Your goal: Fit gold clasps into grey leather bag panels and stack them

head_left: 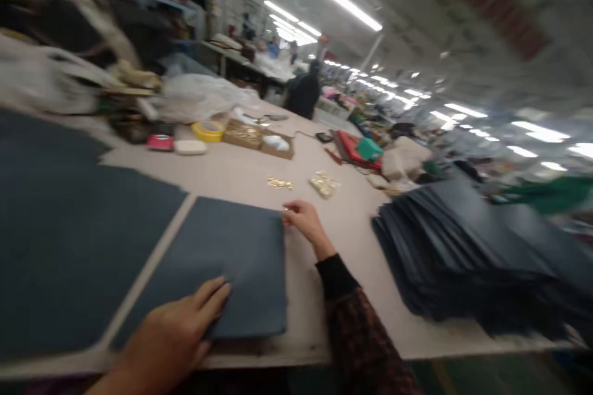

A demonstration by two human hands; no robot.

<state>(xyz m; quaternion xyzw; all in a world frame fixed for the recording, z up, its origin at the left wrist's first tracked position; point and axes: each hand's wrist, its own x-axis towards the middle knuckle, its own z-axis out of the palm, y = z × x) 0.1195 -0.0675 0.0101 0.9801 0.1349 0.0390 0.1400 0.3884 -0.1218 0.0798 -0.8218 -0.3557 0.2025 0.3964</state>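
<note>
A flat dark blue panel (241, 247), leather-like, lies near the table's front edge. At its far right corner my right hand (303, 221) is closed in a pinch, fingertips on the panel's edge; any small part between them is hidden. My left hand (178, 327) rests over the near side of the panel, fingers bent together and thumb low, with a small dark thing partly showing at the fingertips. Motion blurs it. Just beyond my right hand lie small gold-coloured metal pieces (280, 183) and a clear bag of similar pieces (324, 184).
A larger dark blue sheet (69, 247) lies to the left, and a thick stack of dark sheets (463, 247) to the right. Further back are yellow tape (208, 131), a cardboard tray (243, 134), a red item (354, 148) and plastic bags (199, 95).
</note>
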